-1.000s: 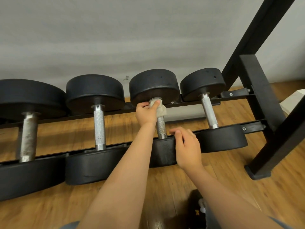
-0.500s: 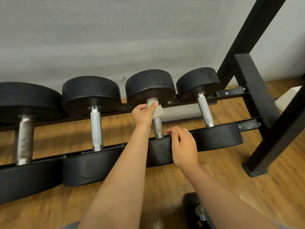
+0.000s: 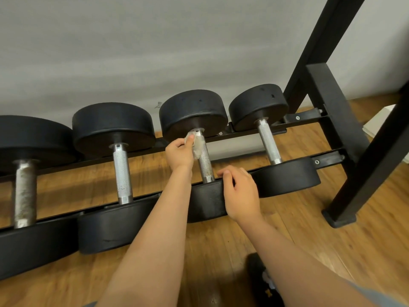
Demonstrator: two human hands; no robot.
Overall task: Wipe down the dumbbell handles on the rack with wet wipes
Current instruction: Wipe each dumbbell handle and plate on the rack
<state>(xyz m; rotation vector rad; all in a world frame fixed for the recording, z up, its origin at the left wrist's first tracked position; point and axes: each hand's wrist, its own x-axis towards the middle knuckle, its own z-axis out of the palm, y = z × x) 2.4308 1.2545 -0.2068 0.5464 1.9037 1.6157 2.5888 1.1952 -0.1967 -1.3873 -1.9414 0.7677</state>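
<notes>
Left hand (image 3: 180,152) pinches the wet wipe (image 3: 197,147) against the top of the third handle (image 3: 204,160), just under the far head (image 3: 192,109).

Thumb and fingers curl on the wipe. Below it the handle is bare down to the near head (image 3: 208,200), whose upper edge the right hand (image 3: 241,191) grips with curled fingers. Open gaps flank the handle, bounded by the left neighbouring handle (image 3: 122,173) and the right neighbouring handle (image 3: 269,144). The rear rail (image 3: 305,117) and front rail (image 3: 327,157) carry the heads. The rack upright (image 3: 332,32) stands well apart to the right. A rusted handle (image 3: 24,191) sits far left. The grey wall (image 3: 132,52) closes the back; wood floor (image 3: 221,251) shows below.
</notes>
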